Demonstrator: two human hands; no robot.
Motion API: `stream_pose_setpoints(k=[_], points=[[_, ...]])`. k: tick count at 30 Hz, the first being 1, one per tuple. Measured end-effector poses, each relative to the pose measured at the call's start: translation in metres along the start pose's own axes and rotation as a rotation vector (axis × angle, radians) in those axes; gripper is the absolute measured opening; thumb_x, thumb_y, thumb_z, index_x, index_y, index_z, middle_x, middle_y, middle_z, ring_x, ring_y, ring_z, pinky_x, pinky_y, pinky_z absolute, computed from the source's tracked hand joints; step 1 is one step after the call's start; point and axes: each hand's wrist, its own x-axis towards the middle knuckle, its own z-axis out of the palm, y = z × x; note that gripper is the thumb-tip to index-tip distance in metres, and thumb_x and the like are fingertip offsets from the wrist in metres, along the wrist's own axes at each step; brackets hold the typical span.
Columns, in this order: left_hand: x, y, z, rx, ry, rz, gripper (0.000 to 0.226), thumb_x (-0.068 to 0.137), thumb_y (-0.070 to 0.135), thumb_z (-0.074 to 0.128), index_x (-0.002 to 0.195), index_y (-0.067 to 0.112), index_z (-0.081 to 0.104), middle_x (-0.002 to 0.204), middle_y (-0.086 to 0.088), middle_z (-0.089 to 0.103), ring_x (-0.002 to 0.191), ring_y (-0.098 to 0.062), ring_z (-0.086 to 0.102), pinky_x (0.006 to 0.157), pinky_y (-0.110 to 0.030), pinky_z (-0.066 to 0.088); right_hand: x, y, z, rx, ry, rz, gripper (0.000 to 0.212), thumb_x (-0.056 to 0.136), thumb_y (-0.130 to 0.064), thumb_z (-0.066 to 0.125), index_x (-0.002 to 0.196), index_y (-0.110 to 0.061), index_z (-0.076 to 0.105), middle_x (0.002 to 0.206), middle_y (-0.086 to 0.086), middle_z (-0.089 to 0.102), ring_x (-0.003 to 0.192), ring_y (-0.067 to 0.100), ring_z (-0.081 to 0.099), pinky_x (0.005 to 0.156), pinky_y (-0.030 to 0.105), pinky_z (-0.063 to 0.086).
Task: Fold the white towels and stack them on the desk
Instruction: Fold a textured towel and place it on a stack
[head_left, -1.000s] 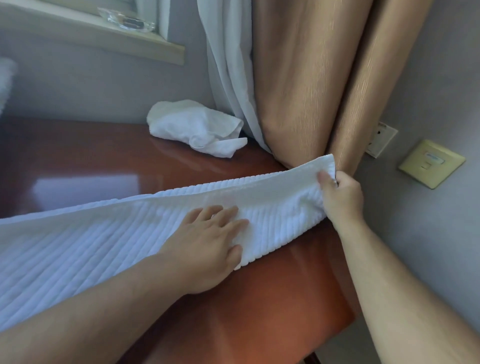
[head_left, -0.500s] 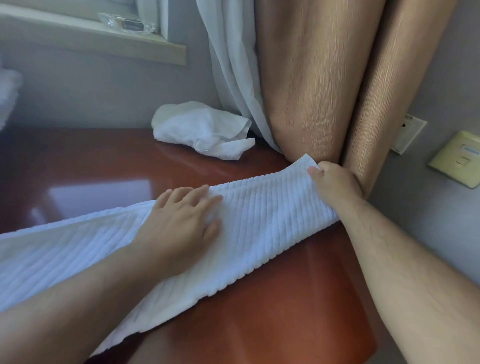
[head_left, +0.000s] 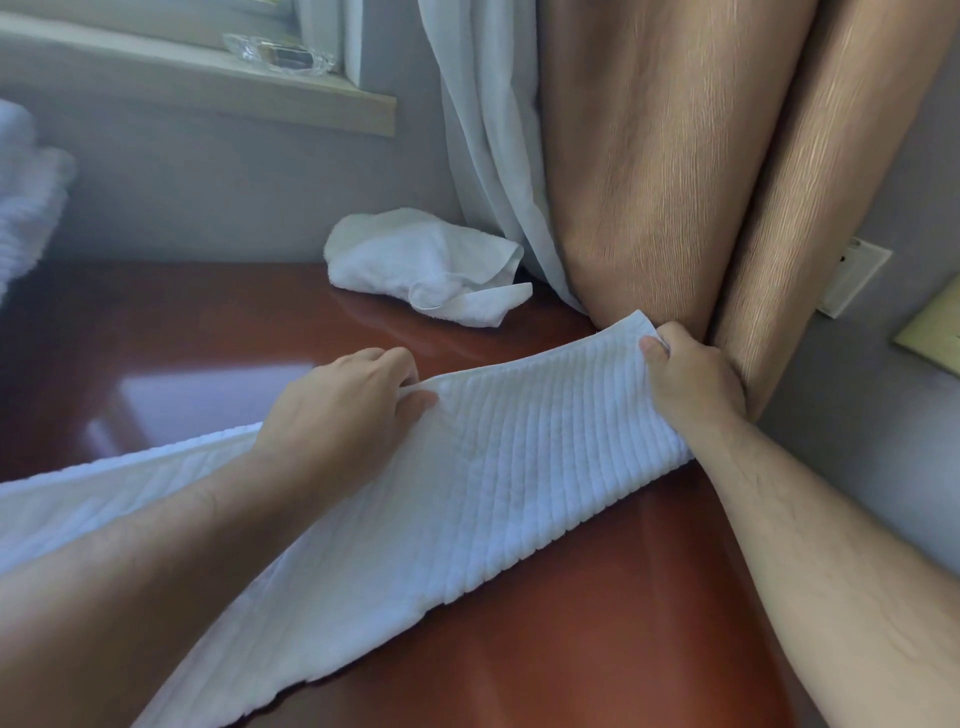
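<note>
The long ribbed white towel (head_left: 493, 467) lies across the shiny brown desk (head_left: 597, 623), its right end pinched by the right hand (head_left: 685, 379), while the left hand (head_left: 337, 410) pinches the far edge nearby.

Towel (head_left: 519, 467) ribbed terry cloth; desk (head_left: 597, 649) glossy, probably wood

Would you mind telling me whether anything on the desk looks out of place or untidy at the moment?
Yes: a small white towel lies crumpled at the back of the desk, beside the curtain, unfolded and not stacked. The ribbed towel held by the left hand and right hand is mid-fold.
</note>
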Motion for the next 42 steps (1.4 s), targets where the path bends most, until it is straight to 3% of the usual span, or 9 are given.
stream_pose_setpoints(k=[11, 17, 21, 24, 26, 28, 31, 36, 42], points=[[-0.008, 0.003, 0.002, 0.018, 0.159, 0.070, 0.015, 0.095, 0.036, 0.051, 0.100, 0.029, 0.063, 0.096, 0.010, 0.055, 0.089, -0.018, 0.047, 0.075, -0.035, 0.037, -0.019, -0.043, -0.004, -0.116, 0.224, -0.252, 0.027, 0.098, -0.040, 0.055, 0.107, -0.015, 0.061, 0.104, 0.004, 0.064, 0.099, 0.028, 0.059, 0.089, 0.045, 0.043], [-0.032, 0.004, 0.006, 0.113, -0.274, 0.084, 0.071, 0.086, 0.071, 0.002, 0.149, 0.051, 0.029, 0.160, 0.017, 0.025, 0.147, -0.012, 0.022, 0.117, -0.034, 0.017, -0.049, -0.070, 0.016, -0.164, -0.481, -0.128, 0.076, 0.096, -0.068, 0.017, 0.156, -0.022, 0.028, 0.166, 0.001, 0.020, 0.152, 0.027, 0.017, 0.122, 0.049, 0.017], [-0.032, -0.002, 0.015, 0.106, -0.322, 0.056, 0.068, 0.090, 0.071, 0.008, 0.155, 0.051, 0.015, 0.167, 0.016, 0.008, 0.153, -0.011, 0.007, 0.122, -0.035, 0.007, -0.054, -0.067, 0.021, -0.247, -0.535, -0.130, 0.080, 0.096, -0.070, 0.012, 0.162, -0.024, 0.011, 0.170, 0.000, 0.005, 0.156, 0.028, 0.000, 0.125, 0.049, 0.004], [-0.033, -0.001, 0.014, 0.114, -0.310, 0.058, 0.067, 0.091, 0.069, 0.011, 0.155, 0.050, 0.016, 0.167, 0.015, 0.010, 0.153, -0.011, 0.008, 0.121, -0.035, 0.008, -0.063, -0.068, 0.012, -0.007, -0.211, -0.170, 0.047, 0.102, -0.042, 0.032, 0.123, -0.018, 0.065, 0.130, 0.001, 0.063, 0.127, 0.028, 0.052, 0.106, 0.041, 0.038], [-0.034, -0.001, 0.014, 0.114, -0.309, 0.057, 0.064, 0.094, 0.067, 0.014, 0.155, 0.049, 0.017, 0.168, 0.013, 0.010, 0.153, -0.012, 0.008, 0.122, -0.036, 0.008, -0.075, -0.069, 0.005, 0.049, 0.153, -0.136, 0.025, 0.095, -0.022, 0.049, 0.093, -0.012, 0.072, 0.096, 0.003, 0.071, 0.098, 0.031, 0.062, 0.086, 0.041, 0.043], [-0.034, -0.001, 0.015, 0.112, -0.316, 0.058, 0.062, 0.096, 0.066, 0.017, 0.155, 0.049, 0.016, 0.168, 0.013, 0.010, 0.153, -0.013, 0.008, 0.122, -0.037, 0.009, -0.088, -0.063, 0.000, 0.065, 0.312, 0.030, 0.023, 0.088, -0.016, 0.060, 0.107, -0.014, 0.074, 0.111, 0.005, 0.068, 0.107, 0.034, 0.057, 0.092, 0.043, 0.040], [-0.033, -0.001, 0.016, 0.102, -0.304, 0.059, 0.060, 0.097, 0.065, 0.020, 0.155, 0.049, 0.018, 0.167, 0.013, 0.012, 0.153, -0.013, 0.009, 0.122, -0.038, 0.010, -0.105, -0.048, -0.009, 0.370, 0.361, 0.327, 0.031, 0.082, -0.019, 0.062, 0.111, -0.018, 0.068, 0.117, 0.004, 0.056, 0.106, 0.022, 0.053, 0.094, 0.040, 0.044], [-0.033, -0.002, 0.017, 0.075, -0.297, 0.051, 0.060, 0.097, 0.065, 0.021, 0.155, 0.049, 0.019, 0.167, 0.015, 0.013, 0.153, -0.013, 0.010, 0.122, -0.038, 0.010, -0.111, -0.038, -0.019, 1.167, 0.459, 0.871, 0.006, 0.075, -0.014, 0.052, 0.079, -0.018, 0.049, 0.086, -0.004, 0.051, 0.060, 0.011, 0.047, 0.048, 0.019, 0.040], [-0.034, -0.001, 0.017, 0.065, -0.264, 0.044, 0.058, 0.098, 0.063, 0.023, 0.154, 0.049, 0.021, 0.166, 0.016, 0.013, 0.152, -0.011, 0.010, 0.121, -0.035, 0.009, -0.072, -0.042, -0.034, 1.225, 0.278, 1.002, 0.013, 0.078, -0.022, 0.065, 0.081, -0.010, 0.061, 0.079, 0.000, 0.062, 0.058, 0.018, 0.060, 0.046, 0.023, 0.044]])
